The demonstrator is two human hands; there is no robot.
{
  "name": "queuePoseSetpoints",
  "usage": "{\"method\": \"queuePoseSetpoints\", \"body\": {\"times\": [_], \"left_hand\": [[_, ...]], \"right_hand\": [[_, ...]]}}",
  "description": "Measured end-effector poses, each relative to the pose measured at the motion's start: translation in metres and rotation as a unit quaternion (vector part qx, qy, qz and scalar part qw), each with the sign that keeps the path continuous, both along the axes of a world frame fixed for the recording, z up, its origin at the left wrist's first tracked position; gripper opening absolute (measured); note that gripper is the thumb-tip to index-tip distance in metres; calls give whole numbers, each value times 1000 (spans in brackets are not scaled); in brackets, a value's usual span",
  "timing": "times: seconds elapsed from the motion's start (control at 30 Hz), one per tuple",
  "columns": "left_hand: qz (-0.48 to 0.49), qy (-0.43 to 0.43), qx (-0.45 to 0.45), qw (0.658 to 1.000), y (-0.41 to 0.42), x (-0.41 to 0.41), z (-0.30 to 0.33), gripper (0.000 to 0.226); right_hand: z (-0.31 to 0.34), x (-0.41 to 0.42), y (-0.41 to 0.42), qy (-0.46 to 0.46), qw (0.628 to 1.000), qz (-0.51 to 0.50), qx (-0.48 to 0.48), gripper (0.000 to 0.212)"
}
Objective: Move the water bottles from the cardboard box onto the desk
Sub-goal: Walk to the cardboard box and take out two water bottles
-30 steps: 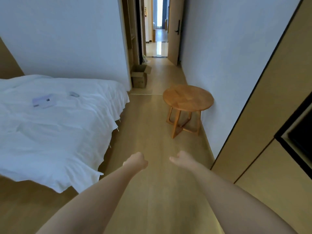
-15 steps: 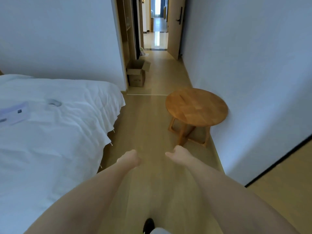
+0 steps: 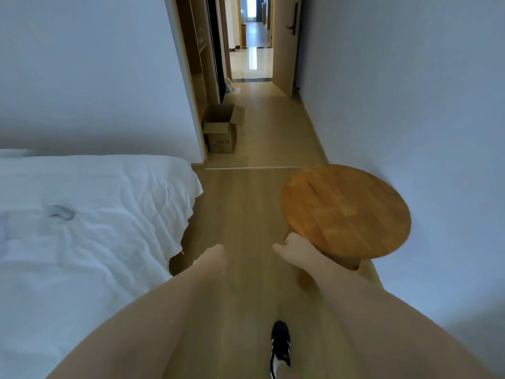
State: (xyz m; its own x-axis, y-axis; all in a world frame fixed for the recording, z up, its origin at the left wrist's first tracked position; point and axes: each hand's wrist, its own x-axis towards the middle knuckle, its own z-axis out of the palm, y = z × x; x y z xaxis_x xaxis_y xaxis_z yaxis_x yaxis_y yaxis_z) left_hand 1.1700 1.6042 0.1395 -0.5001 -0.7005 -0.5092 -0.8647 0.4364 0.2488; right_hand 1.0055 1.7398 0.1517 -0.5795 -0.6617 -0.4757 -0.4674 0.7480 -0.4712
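1. Both hands carry nothing. The left hand sits low centre of frame with fingers curled under into a loose fist; the right hand is just right of it, thumb out, fingers loosely bent. My read: arms out front for walking, not reaching.
2. The cardboard box stands on the floor in the upper middle of frame, tucked against the wall corner at the start of the hallway, well apart from the hands. Top flaps stand open, one folded out right. Its contents are hidden from here, so no water bottles are visible. No desk in frame either.
3. Judgement: this is the approach leg, nothing picked yet. Open flaps should allow grabbing straight down.
4. Box: plain brown corrugated board, matte, squared edges, faint print on the front face.
5. Round side table, right of centre: jointed wood planks, warm finish, smooth flat top, against the wall. Not the bench as far as I can tell.
6. Bed, left: white rumpled sheet, soft creases; a small grey item on it, blurred.
7. Black shoe with white stripes, bottom centre, on pale wood-look flooring.
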Motion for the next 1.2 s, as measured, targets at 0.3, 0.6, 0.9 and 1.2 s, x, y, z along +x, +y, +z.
{"method": "queuePoseSetpoints", "body": {"times": [0.3,0.6,0.9,1.2], "left_hand": [[4,-11,0,1000,-144,-139,-14,33],[36,18,-19,999,-287,-231,-22,23],[8,15,-17,1000,-485,-329,-23,31],[-58,54,-20,997,-664,-448,12,27]], "right_hand": [[-5,-143,-158,16,999,36,0,60],[-2,-234,-295,46,996,72,10,52],[-10,-330,-476,30,999,25,21,53],[24,-431,-638,31,999,-34,-21,40]]}}
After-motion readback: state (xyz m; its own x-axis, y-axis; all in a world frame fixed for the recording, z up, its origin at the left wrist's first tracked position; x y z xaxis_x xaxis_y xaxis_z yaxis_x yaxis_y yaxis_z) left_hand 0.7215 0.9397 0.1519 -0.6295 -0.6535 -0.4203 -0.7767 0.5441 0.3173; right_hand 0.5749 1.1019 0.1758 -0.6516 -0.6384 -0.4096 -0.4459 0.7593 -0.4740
